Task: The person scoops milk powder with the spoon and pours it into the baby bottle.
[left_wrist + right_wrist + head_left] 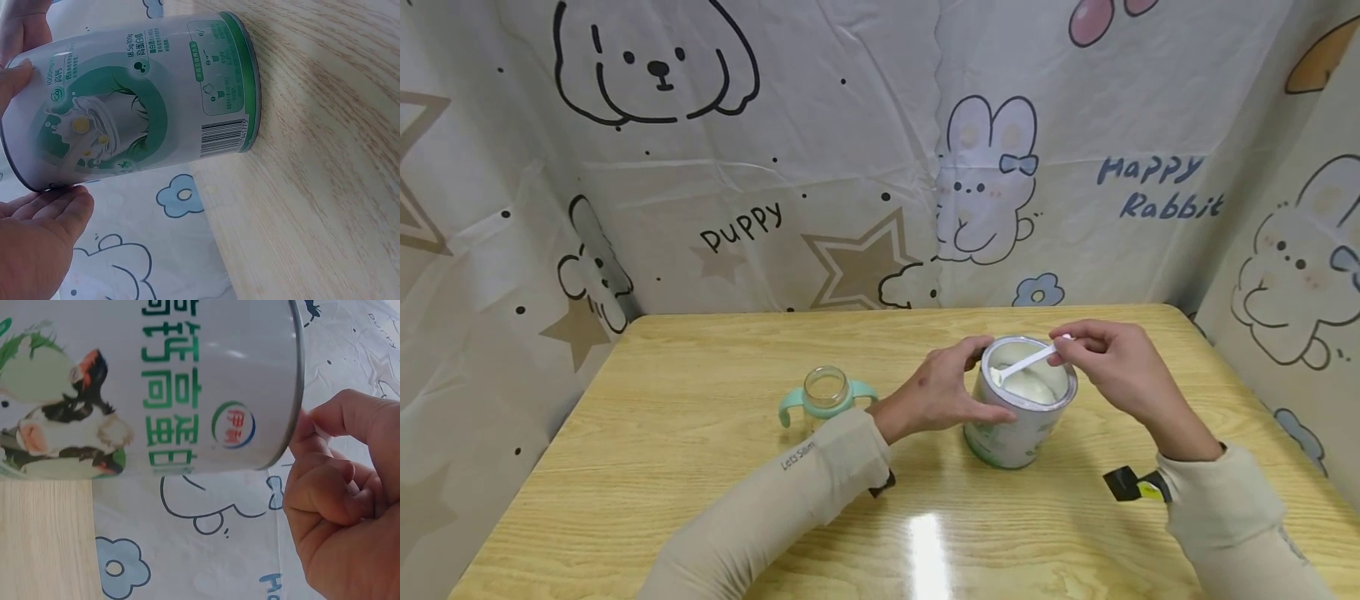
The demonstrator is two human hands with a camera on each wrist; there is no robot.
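A white and green milk powder can (pixel 1011 437) stands without a lid, pale powder (pixel 1028 387) inside it. My left hand (pixel 942 387) grips the can near its rim, thumb on the front and fingers round the far side. Between thumb and fingers, my right hand (pixel 1112 362) pinches the handle of a white scoop (pixel 1030 361), whose bowl end lies inside the can by the left wall. In the left wrist view the can's label (pixel 140 106) and the left fingers (pixel 62 215) show. The right wrist view has the curled right hand (pixel 350 481) beside the rim, the scoop hidden.
A clear baby bottle (pixel 826 387) with mint-green handles and no cap stands left of the can, partly behind the left forearm. The wooden table (pixel 700 392) meets printed cloth walls (pixel 850 167) at the back and sides.
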